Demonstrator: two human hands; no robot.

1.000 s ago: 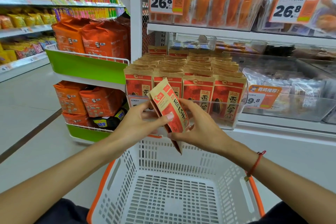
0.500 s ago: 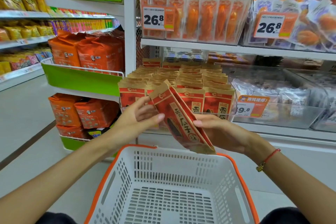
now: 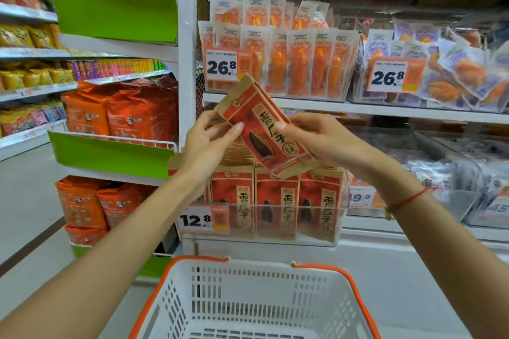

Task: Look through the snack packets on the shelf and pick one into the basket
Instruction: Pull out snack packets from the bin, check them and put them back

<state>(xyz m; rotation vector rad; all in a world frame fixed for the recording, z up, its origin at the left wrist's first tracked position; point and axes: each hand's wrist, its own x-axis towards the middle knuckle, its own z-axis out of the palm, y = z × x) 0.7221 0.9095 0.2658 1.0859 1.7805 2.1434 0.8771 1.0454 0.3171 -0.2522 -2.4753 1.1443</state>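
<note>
A red and tan paper snack packet [image 3: 264, 129] printed with a dark sunflower seed is held up in front of the shelving, tilted so its top corner points toward 11 o'clock. The left hand [image 3: 209, 143] pinches its left edge, thumb on the printed face and fingers curled behind. The right hand [image 3: 316, 140] grips the right edge at 3 o'clock of the packet, thumb on the front, fingers wrapped behind. A thin red cord bracelet [image 3: 407, 199] circles the right wrist.

At 6 o'clock below the packet, a clear plastic shelf bin [image 3: 303, 239] holds rows of matching red and tan packets [image 3: 276, 195] standing upright, with a 12.8 price tag [image 3: 203, 219] at its left front corner.

Further down at 6 o'clock sits a white perforated plastic basket with an orange rim [image 3: 355, 286], well apart from the held packet. At 12 o'clock, orange-filled clear pouches [image 3: 297, 63] stand on the upper shelf.
</note>
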